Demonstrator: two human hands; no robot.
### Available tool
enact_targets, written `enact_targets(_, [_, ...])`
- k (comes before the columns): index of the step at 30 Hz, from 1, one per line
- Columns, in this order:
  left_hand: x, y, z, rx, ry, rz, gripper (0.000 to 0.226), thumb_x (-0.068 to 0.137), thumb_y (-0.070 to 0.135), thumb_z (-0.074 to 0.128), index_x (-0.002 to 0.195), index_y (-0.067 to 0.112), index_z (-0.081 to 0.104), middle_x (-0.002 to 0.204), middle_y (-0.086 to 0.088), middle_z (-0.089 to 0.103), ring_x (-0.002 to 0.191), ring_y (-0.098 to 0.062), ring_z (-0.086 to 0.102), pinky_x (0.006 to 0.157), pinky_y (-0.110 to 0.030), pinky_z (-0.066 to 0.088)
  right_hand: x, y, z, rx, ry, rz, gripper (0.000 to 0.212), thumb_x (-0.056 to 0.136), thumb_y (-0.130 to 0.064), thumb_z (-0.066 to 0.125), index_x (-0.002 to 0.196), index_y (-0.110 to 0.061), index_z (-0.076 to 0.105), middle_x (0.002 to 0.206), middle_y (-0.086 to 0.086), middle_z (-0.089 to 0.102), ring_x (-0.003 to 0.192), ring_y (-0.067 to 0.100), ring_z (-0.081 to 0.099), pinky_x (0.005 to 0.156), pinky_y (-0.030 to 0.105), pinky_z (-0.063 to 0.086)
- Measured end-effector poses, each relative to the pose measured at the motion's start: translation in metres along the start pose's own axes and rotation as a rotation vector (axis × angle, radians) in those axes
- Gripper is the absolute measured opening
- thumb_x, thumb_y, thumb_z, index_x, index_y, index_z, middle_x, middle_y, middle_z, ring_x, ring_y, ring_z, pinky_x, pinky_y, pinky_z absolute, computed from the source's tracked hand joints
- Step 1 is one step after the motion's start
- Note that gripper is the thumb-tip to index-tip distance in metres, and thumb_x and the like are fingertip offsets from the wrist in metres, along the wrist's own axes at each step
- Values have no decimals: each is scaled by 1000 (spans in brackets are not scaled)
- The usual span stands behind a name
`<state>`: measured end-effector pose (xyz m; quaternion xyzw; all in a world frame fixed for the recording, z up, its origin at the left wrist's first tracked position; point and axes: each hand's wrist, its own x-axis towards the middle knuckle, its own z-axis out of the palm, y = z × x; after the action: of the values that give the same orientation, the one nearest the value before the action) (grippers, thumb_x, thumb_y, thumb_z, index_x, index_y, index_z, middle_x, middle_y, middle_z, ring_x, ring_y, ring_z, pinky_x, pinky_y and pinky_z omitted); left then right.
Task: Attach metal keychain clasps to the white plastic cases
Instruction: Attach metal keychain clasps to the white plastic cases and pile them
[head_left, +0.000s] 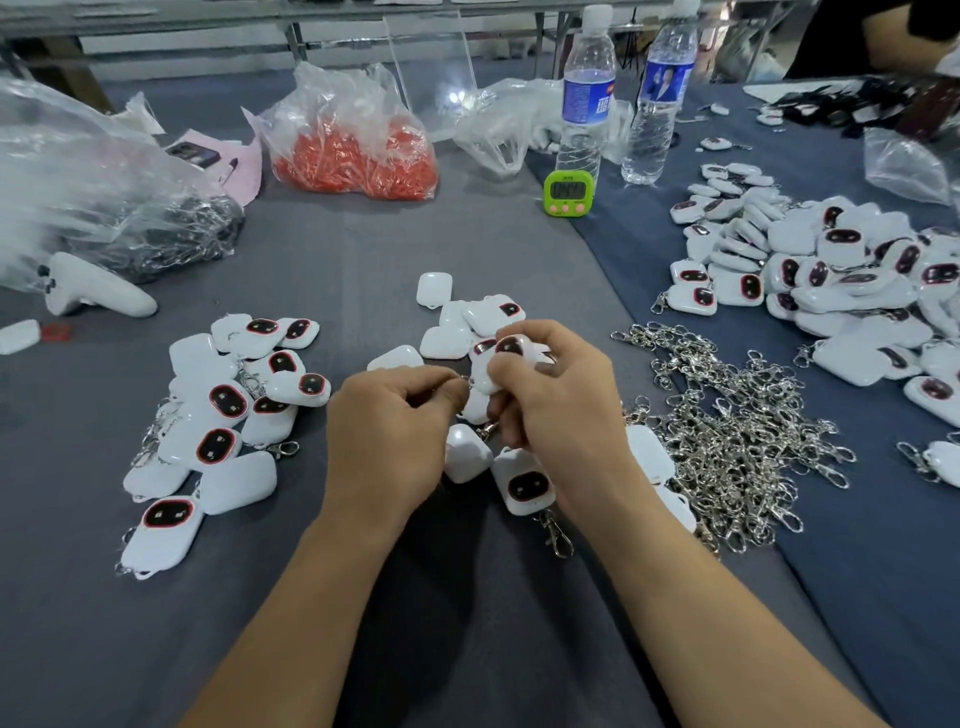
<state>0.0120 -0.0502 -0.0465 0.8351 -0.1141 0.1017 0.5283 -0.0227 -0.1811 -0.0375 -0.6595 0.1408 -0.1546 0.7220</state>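
worktop (467, 649): grey cloth, centre and left | blue cloth (883, 597): laid over right side | second table (156, 21): metal legs (296, 39), top edge | light: soft, even

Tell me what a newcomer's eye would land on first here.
The two hands at centre: the right hand grips a white case while the left hand pinches what looks like a clasp ring at its edge. A heap of metal clasps lies right of them, and a bag of orange parts stands out at the back left.
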Motion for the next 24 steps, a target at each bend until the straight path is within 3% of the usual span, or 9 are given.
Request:
enact_targets(2, [-2, -3, -2, 175, 30, 105, 10, 86, 28, 71, 83, 26, 80, 69, 10, 72, 73, -11, 61, 68, -29, 47, -1, 3, 0, -216, 18, -128, 22, 85, -15, 65, 100, -31, 69, 64, 2, 68, 52, 20, 61, 56, 37, 55])
enact_targets(5, [2, -8, -9, 225, 94, 127, 12, 92, 22, 69, 88, 23, 80, 73, 13, 69, 76, -9, 56, 66, -19, 37, -1, 8, 1, -285, 0, -128, 31, 88, -20, 66, 113, -36, 68, 73, 4, 73, 66, 23, 69, 69, 41, 59])
enact_targets(9, [10, -18, -18, 203, 27, 111, 10, 92, 30, 69, 84, 30, 74, 75, 14, 67, 79, -4, 54, 68, -6, 37, 1, 7, 3, -97, -90, -35, 13, 98, -14, 61, 105, -22, 70, 69, 13, 71, 54, 23, 62, 52, 36, 49])
enact_targets(14, [14, -20, -22, -130, -141, -9, 13, 80, 22, 85, 75, 32, 78, 83, 15, 75, 73, -1, 67, 71, -15, 50, 6, 3, 0, 122, -96, 73, 21, 100, -11, 56, 86, -13, 72, 65, 12, 67, 50, 22, 58, 42, 26, 42])
enact_targets(18, [13, -22, -25, -126, -46, -55, 15, 83, 25, 80, 80, 40, 81, 69, 11, 75, 60, 3, 64, 61, -6, 45, 12, 0, -8, 172, -53, 125, 19, 99, -11, 56, 89, -9, 72, 65, 12, 67, 48, 21, 58, 41, 24, 39])
enact_targets(21, [12, -18, -21, -211, -63, -77, 19, 86, 19, 77, 94, 36, 81, 84, 16, 77, 80, 2, 71, 71, -7, 50, 14, -1, -10, 196, -70, 138, 19, 100, -12, 56, 91, -7, 73, 67, 13, 67, 48, 21, 58, 42, 23, 39])
enact_targets(24, [7, -11, -14, -194, -162, -29, 35, 80, 22, 76, 109, 42, 75, 99, 20, 76, 92, -4, 72, 82, -21, 57, 12, -1, -8, 187, -122, 147, 20, 100, -10, 55, 93, -4, 73, 67, 13, 65, 47, 19, 56, 41, 23, 39])
